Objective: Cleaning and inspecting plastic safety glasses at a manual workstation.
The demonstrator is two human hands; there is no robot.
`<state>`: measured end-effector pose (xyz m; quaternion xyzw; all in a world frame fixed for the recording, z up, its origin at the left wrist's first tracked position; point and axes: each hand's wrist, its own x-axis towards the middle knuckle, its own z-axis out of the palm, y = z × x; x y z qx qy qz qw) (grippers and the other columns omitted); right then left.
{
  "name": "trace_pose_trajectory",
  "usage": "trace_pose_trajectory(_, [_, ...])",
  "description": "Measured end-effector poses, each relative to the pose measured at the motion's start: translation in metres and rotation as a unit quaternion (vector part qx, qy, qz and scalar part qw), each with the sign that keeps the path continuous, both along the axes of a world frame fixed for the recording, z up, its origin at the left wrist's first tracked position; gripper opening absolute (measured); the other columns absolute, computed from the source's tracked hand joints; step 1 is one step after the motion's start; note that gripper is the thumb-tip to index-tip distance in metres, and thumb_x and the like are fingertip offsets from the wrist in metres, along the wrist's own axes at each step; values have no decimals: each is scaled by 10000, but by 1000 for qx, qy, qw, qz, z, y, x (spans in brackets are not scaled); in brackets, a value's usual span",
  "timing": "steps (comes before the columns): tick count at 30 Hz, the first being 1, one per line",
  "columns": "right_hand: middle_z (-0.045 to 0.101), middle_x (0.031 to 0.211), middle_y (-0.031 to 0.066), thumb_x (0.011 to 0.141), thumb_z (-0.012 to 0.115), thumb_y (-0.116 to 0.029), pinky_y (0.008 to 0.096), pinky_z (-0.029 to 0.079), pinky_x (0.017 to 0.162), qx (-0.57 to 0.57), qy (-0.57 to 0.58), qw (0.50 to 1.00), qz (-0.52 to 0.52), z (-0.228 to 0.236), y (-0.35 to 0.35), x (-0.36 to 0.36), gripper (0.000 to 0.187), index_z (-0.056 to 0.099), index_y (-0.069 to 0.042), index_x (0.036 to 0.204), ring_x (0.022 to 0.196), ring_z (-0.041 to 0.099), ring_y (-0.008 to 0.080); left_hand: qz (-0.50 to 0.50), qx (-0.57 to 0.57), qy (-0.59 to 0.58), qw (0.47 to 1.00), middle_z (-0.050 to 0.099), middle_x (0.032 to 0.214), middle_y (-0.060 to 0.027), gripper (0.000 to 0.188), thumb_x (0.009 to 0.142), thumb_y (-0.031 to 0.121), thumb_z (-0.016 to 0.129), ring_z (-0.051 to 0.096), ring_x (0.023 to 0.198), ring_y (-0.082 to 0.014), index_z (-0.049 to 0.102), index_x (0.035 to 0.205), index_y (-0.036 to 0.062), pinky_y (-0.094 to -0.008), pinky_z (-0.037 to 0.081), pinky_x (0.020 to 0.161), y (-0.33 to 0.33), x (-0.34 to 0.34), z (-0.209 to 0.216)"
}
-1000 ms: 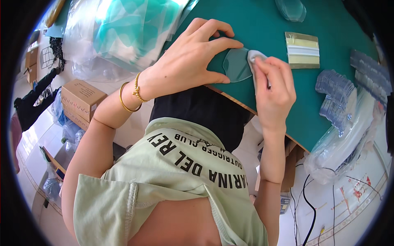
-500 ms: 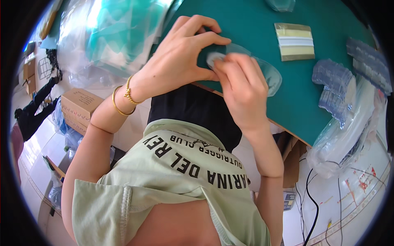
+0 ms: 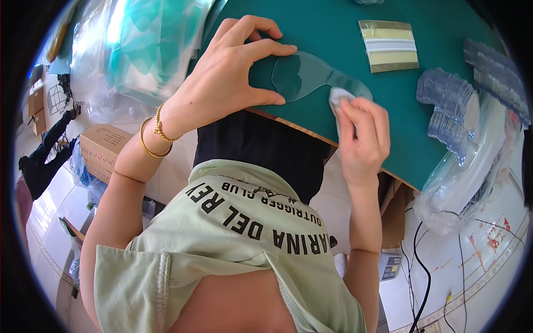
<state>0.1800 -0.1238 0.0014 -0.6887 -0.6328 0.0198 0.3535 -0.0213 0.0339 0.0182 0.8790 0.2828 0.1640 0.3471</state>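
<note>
A clear plastic goggle lens (image 3: 302, 77) with two rounded lobes and a narrow bridge lies flat on the green tabletop. My left hand (image 3: 230, 66) holds its left lobe at the edges, thumb on the near side and index finger on the far side. Pinched in the fingers of my right hand (image 3: 363, 130) is a small white cloth (image 3: 340, 99), pressed against the near edge of the lens's right lobe. That lobe is partly covered by the cloth and fingers.
A yellowish packet with a white band (image 3: 390, 46) lies beyond the lens. Stacked clear plastic pieces (image 3: 449, 108) and a clear bag (image 3: 452, 194) sit at the right. Large plastic bags (image 3: 147, 50) cover the table's left. Cardboard boxes (image 3: 102, 145) stand on the left.
My right hand with the cloth has moved right, from the lens's left lobe to its right lobe. My left hand has shifted slightly left, and more of the lens shows.
</note>
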Motion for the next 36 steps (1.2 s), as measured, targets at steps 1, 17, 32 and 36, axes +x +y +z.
trace_pose_trajectory(1, [651,922,103,780,781,62,321,521,654,11,0,1000,11,-1,9,-1,168,678,-10,892,790,632,231,1,-4,10,1000,523,1261,-44,617,596,136,889,492,1106,-252,698,1182,100,-375,445,1007,0,0,1])
trace_pose_trajectory(17, [627,1073,156,917,683,-48,388,502,901,-54,-155,957,-240,27,-67,60,152,699,28,1048,1018,614,298,31,68,-18,997,501,1297,-132,727,663,258,862,466,1174,-343,563,1289,38,-417,430,1023,-14,-16,4])
trace_pose_trajectory(32, [622,1143,114,914,652,-19,368,494,897,-3,29,985,170,92,125,-93,162,697,-33,1069,1028,611,276,464,-101,-82,876,549,1349,-155,602,866,126,677,609,1144,-246,484,1416,-23,-342,518,945,74,-193,33])
trace_pose_trajectory(36, [611,1208,127,925,644,-109,362,500,893,-132,60,946,290,80,163,-121,245,649,-30,1156,1071,617,294,406,-322,-169,839,526,1368,-163,639,891,128,687,644,1051,-197,428,1443,-61,-307,532,918,70,-207,45])
